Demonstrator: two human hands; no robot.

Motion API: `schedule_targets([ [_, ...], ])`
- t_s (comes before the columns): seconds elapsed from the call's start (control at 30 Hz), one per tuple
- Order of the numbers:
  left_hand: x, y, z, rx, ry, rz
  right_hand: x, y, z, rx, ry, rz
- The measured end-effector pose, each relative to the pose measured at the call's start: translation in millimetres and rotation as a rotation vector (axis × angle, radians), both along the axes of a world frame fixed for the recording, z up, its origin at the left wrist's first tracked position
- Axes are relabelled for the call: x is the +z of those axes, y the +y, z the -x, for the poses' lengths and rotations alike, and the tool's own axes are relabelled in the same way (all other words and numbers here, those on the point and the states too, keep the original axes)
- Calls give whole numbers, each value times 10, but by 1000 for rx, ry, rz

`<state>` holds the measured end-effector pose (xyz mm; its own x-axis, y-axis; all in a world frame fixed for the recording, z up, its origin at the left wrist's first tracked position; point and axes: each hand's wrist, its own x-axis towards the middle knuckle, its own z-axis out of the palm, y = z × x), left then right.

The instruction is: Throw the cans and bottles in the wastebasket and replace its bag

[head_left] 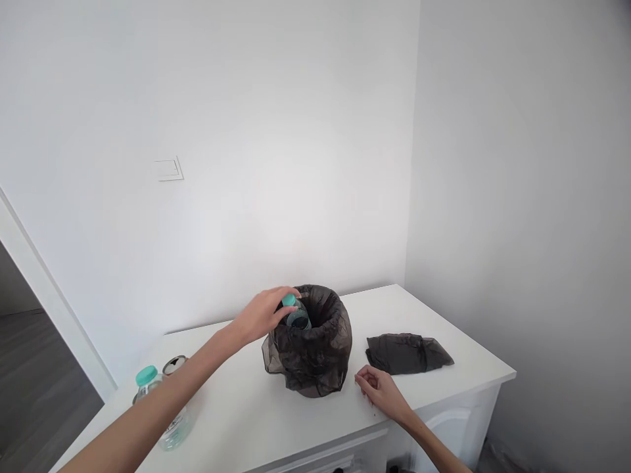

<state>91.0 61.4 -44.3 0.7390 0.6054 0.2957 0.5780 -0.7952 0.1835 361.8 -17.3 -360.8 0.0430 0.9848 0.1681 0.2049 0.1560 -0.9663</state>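
Lower left of frame: teal-capped clear bottle, partly behind left forearm, opened can beside it, both on white cabinet. Lower centre: left hand, thumb and fingers closed about cap of held bottle, which sits tilted inside mouth of black-lined bin. Lower right of centre: right hand, fingers curled in, cannot tell if anything pinched. Farther right: folded black plastic, just beside right hand.
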Motion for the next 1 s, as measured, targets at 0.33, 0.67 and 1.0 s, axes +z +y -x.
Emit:
schedule_targets([
  [0.33, -469, -134, 326, -83, -4, -49, 51, 21, 26, 8, 12, 27],
  [0.67, -650, -430, 342, -221, -73, -307, 1600, 134, 6, -185, 252, -15],
  [1.0, -1286, -882, 608, 45, -226, -364, 1607, 144, 576, -100, 172, -64],
])
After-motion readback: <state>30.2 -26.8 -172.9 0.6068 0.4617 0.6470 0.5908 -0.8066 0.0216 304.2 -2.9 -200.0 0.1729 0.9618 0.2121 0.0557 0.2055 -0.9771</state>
